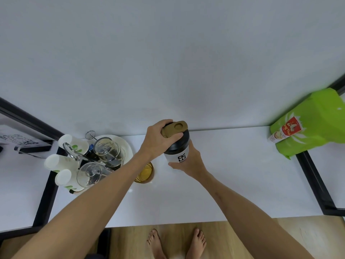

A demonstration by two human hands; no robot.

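Now you hold a white plastic shaker bottle point(177, 156) with black letters, standing upright near the middle of the frame, above the white table point(233, 174). Your left hand point(157, 140) curls over its black lid point(180, 144) and brown flip cap point(175, 128). Your right hand point(190, 162) wraps around the white body from the side. A small yellow-brown glass point(145, 172) sits just under your left wrist. At the left, a round white tray point(125, 144) carries white paper cups point(72, 143) and clear glasses point(108, 152). A bright green bag point(309, 124) stands at the far right.

Your white flat tabletop point(242, 174) | left: round white tray point(127, 146) | just beside it: amber glass tumbler point(144, 173) | far right: green printed bag point(313, 124)
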